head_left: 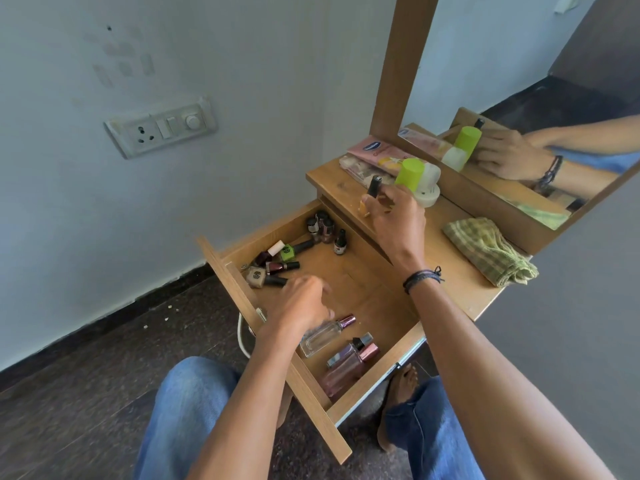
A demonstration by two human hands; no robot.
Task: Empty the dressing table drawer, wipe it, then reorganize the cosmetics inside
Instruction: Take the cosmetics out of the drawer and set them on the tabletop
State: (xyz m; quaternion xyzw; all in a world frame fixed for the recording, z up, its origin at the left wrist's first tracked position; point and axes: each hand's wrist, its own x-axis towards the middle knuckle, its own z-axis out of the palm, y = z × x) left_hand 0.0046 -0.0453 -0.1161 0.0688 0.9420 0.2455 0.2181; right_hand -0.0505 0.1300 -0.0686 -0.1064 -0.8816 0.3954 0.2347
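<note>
The wooden drawer (349, 271) is pulled out wide. Several nail polish bottles (273, 263) lie jumbled at its far left, and a few more stand upright in the back corner (322, 226). A clear perfume bottle (325, 336) and pinkish bottles (349, 362) lie at the near end. My left hand (301, 304) hovers inside the drawer over the clear bottle, fingers apart, holding nothing. My right hand (394, 216) is above the dressing table top (446, 244), gripping a small bottle with a black cap (374, 187).
On the table top lie a green checked cloth (491, 249), a pink tube (377, 152), a lime-green capped container (410, 171) and a white jar (429, 195). A mirror (519, 98) stands behind. My knees in blue jeans sit below the drawer front.
</note>
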